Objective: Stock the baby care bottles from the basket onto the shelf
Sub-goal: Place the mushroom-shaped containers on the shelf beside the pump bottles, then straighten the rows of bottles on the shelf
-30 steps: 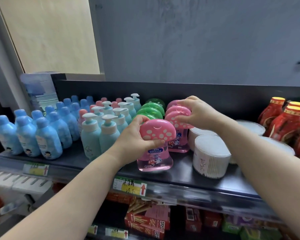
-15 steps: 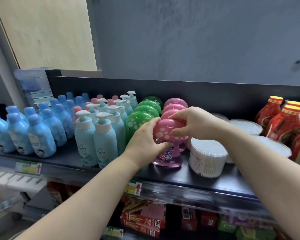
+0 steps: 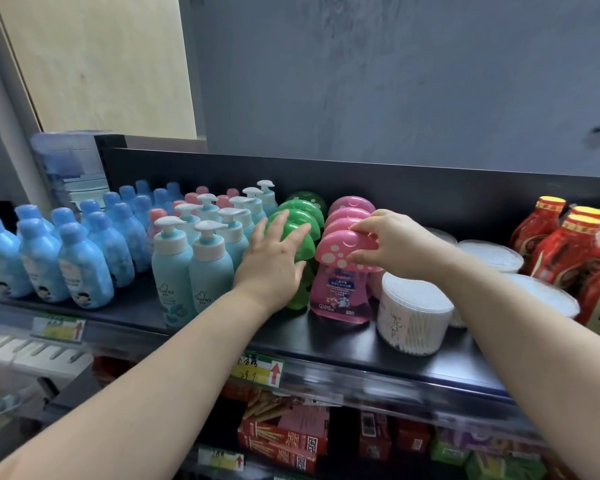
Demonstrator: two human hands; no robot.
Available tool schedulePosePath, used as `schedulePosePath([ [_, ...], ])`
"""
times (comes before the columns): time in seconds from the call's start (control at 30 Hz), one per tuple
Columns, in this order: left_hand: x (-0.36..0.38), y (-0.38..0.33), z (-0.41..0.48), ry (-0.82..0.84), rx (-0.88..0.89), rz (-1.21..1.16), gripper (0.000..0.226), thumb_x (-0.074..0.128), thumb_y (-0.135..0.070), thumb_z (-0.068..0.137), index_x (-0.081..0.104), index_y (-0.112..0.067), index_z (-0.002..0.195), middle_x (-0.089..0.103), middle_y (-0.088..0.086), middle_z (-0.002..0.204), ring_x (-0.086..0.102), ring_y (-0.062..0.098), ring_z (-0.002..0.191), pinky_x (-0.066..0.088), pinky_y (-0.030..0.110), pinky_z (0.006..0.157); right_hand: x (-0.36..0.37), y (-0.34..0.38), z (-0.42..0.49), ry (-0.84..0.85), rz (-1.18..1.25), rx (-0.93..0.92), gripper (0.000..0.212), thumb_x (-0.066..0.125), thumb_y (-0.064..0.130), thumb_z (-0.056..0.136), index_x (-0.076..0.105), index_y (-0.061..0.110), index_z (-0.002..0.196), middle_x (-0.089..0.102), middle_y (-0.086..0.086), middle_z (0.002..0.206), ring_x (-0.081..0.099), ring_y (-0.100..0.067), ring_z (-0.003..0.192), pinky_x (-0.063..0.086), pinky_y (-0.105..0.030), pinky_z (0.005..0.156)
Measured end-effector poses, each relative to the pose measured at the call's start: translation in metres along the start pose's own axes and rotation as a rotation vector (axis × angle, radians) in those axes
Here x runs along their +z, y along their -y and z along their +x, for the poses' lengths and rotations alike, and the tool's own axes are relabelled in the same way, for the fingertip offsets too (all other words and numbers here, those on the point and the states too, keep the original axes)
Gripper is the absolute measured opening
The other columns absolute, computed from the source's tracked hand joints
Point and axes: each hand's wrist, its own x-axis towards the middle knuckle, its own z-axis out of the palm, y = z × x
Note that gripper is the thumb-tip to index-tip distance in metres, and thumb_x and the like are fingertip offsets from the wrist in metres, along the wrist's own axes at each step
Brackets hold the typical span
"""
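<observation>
letting go of the pink mushroom-cap bottle [image 3: 338, 292], the left hand [image 3: 274, 261] is now across on the front green bottle [image 3: 298, 296], where its fingers [image 3: 291, 233] lie straight and flat against the cap, pressing rather than gripping. the right hand [image 3: 392, 244] alone keeps hold of the pink cap, pinching it with thumb under and fingers over the rim. the pink bottle stands upright on the shelf [image 3: 326, 337] at the head of the pink row [image 3: 350, 209], so it looks placed, with only squaring up left. the basket is out of view, so i cannot tell how many remain. just beside the pink bottle, on its right, a cotton swab tub [image 3: 409, 317] hems in the right wrist. left of the green row stand pump bottles [image 3: 174, 271], then blue bottles [image 3: 80, 271]. red bottles [image 3: 548, 244] crowd the far right.
</observation>
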Motion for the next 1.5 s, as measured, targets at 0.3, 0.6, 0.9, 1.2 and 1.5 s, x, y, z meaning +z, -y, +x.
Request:
schedulePosePath([
  [0.3,-0.002,0.0,-0.005,-0.055,0.034,-0.014,0.063,0.053,-0.028,0.095,0.021,-0.036,0.149,0.008,-0.001,0.16,0.001,0.027,0.147,0.009,0.038,0.119,0.001,0.005,-0.003,-0.044,0.057,-0.015,0.059,0.07,0.04,0.083,0.053,0.018,0.134,0.046,-0.003,0.129,0.042,-0.017,0.124,0.029,-0.02,0.097],
  [0.6,-0.047,0.02,-0.061,-0.353,0.207,-0.28,0.03,0.062,-0.014,0.084,0.066,-0.012,0.114,0.068,0.002,0.111,0.061,0.016,0.104,0.046,0.025,0.095,0.004,0.075,0.004,-0.204,0.142,-0.245,0.033,0.067,0.033,0.087,0.069,0.017,0.116,0.067,0.004,0.11,0.059,-0.007,0.093,0.036,-0.012,0.079],
  [0.9,-0.072,0.114,-0.098,-0.469,0.103,-0.358,0.023,0.059,-0.018,0.086,0.066,-0.011,0.106,0.067,-0.003,0.095,0.061,0.007,0.085,0.05,0.022,0.081,0.022,0.157,0.025,-0.206,0.266,-0.281,0.018,0.065,0.021,0.089,0.074,0.022,0.104,0.063,0.017,0.084,0.056,0.006,0.072,0.039,-0.001,0.068],
  [1.2,-0.088,0.198,-0.065,-0.262,-0.027,-0.345,0.04,0.054,-0.016,0.092,0.05,-0.01,0.131,0.055,0.006,0.128,0.052,0.019,0.117,0.038,0.026,0.098,0.013,0.207,0.089,-0.263,0.321,-0.057,0.017,0.059,0.013,0.091,0.072,0.024,0.096,0.06,0.027,0.056,0.054,0.01,0.052,0.035,0.0,0.053],
  [1.5,-0.086,0.231,-0.008,0.078,0.069,-0.217,0.056,0.037,-0.013,0.096,0.021,-0.016,0.15,0.014,0.001,0.159,0.012,0.015,0.145,0.01,0.027,0.115,0.021,0.203,0.153,-0.157,0.111,0.151,0.021,0.058,0.015,0.091,0.074,0.018,0.104,0.069,0.005,0.09,0.053,0.009,0.054,0.036,-0.003,0.054],
])
